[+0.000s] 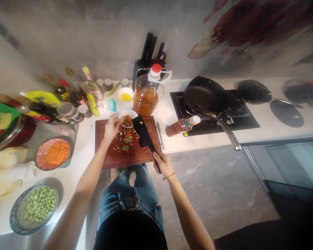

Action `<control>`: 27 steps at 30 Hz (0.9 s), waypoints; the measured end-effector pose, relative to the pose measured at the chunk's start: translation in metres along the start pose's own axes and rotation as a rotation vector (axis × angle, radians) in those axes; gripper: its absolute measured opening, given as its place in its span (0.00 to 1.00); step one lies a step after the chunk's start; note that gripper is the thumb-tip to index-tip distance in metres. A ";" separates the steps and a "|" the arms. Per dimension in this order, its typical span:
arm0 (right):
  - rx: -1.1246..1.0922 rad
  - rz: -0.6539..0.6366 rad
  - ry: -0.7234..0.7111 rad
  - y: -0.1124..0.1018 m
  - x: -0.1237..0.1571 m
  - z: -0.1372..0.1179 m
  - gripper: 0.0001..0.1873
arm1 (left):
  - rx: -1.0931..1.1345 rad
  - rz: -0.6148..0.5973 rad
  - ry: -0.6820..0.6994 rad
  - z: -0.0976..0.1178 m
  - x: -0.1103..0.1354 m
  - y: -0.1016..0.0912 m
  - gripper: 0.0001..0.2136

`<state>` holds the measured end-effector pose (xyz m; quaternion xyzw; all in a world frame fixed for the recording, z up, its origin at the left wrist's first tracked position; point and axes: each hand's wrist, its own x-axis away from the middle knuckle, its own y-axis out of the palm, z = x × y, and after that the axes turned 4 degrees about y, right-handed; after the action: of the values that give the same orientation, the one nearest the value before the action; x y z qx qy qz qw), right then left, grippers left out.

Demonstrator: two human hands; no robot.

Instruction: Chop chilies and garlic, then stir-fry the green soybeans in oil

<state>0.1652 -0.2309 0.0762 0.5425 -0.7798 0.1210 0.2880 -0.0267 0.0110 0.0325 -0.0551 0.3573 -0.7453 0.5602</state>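
site: a kitchen, home-like in its fittings. a pale counter (pixel 79 154) was seen along the wall (pixel 94 41), with a black cooktop (pixel 247 121) set into it and a long-handled pan (pixel 206 95) stood on top. seasoning bottles (pixel 95 88) were crowded at the left; a large jug (pixel 146 99) of amber liquid was placed before a knife block (pixel 137 72). a wooden chopping board (pixel 106 156) was strewn with chopped bits (pixel 127 138), a cleaver (pixel 143 133) held over it. green beans (pixel 40 203) and orange shreds (pixel 57 155) were kept in bowls (pixel 14 217).
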 end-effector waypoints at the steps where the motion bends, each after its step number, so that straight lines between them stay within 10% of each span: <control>1: -0.024 0.001 0.005 -0.004 0.005 0.006 0.26 | 0.004 0.040 -0.030 -0.003 0.012 -0.006 0.20; 6: -0.209 0.115 0.027 -0.014 0.018 0.065 0.28 | 0.010 0.173 -0.179 -0.049 0.051 -0.020 0.20; 13: -0.348 0.254 -0.027 0.003 -0.007 0.147 0.29 | -0.027 0.039 -0.216 -0.099 0.037 -0.017 0.20; 27: -0.298 0.181 -0.014 0.034 -0.023 0.163 0.28 | -0.012 -0.337 -0.131 -0.042 0.040 0.012 0.23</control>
<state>0.0882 -0.2818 -0.0646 0.4222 -0.8368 0.0256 0.3478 -0.0520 -0.0052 -0.0186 -0.1659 0.3104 -0.8213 0.4490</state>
